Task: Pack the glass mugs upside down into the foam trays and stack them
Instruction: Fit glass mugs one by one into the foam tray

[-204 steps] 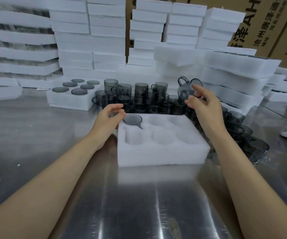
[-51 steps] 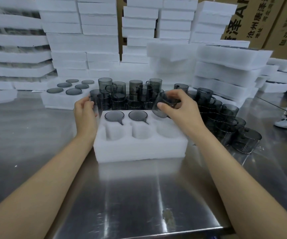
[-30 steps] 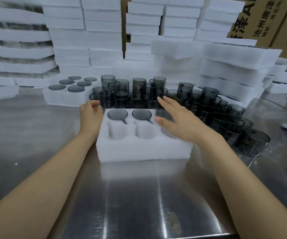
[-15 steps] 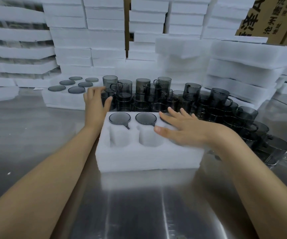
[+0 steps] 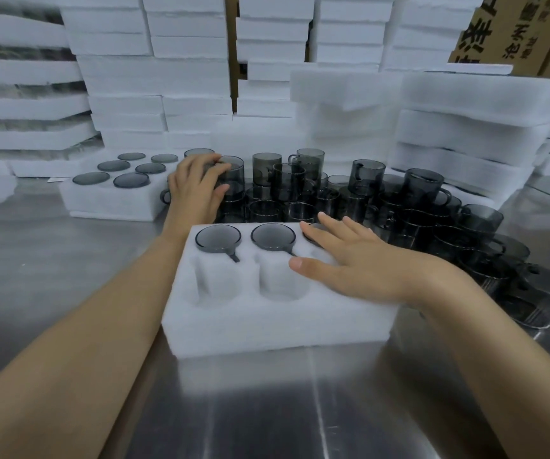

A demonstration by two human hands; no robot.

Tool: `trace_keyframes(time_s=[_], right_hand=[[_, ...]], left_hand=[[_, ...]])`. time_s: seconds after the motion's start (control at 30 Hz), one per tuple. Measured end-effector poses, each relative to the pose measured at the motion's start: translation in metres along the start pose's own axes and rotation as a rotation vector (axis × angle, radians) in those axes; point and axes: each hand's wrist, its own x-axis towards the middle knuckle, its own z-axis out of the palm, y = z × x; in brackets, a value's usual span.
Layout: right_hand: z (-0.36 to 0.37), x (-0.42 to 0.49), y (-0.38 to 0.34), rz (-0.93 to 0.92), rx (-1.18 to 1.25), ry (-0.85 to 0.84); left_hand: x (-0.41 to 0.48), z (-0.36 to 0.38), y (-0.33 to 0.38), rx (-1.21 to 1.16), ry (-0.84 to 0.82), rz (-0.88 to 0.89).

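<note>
Left hand [image 5: 197,187] grips mug [image 5: 236,175]; right [image 5: 363,265] flat

Head view faces forward-down, seemingly near tray [image 5: 267,326].

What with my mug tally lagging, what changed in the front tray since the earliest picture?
Two more mugs went into the front tray's back row. The right hand released its mug and lies flat on the third mug. The left hand moved from the tray to the loose mugs. Two visible front pockets stay empty.
</note>
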Motion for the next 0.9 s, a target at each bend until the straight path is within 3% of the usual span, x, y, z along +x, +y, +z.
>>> trace_keyframes(time_s=[0.27,0.7,0.9], right_hand=[[0.002,0.002,0.002,-0.001,0.006,0.012],[0.003,-0.003,0.002,-0.024,0.105,0.049],[0.008,-0.004,0.002,-0.089,0.089,0.185]], left_hand=[[-0.003,-0.006,0.007,-0.040,0.027,-0.001],[-0.045,-0.065,0.028,-0.184,0.395,-0.420],[-0.051,-0.101,0.053,-0.272,0.444,-0.239]])
